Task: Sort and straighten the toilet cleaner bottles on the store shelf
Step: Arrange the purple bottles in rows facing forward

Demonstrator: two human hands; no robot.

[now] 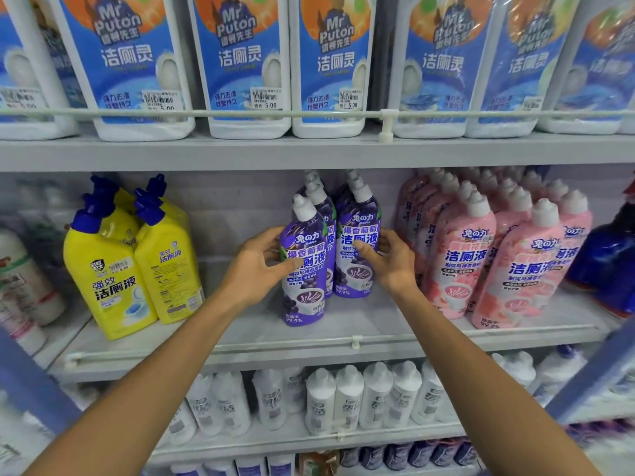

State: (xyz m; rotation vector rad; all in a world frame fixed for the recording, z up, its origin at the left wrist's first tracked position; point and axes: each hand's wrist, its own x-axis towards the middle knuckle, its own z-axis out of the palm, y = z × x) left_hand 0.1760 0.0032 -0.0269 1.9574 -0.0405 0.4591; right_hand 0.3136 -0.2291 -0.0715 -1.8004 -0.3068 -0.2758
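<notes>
Two rows of purple toilet cleaner bottles with white caps stand in the middle of the middle shelf (343,333). My left hand (261,266) grips the front purple bottle of the left row (304,297), thumb across its label and fingers round its left side. My right hand (388,259) grips the front purple bottle of the right row (357,269), which stands farther back than the left one. More purple bottles line up behind both, mostly hidden.
Yellow bottles with blue caps (117,280) stand to the left, with a gap between. Pink bottles (515,269) crowd the right side. Large blue-labelled white bottles (240,63) fill the top shelf behind a rail (309,113). White bottles (347,400) sit on the shelf below.
</notes>
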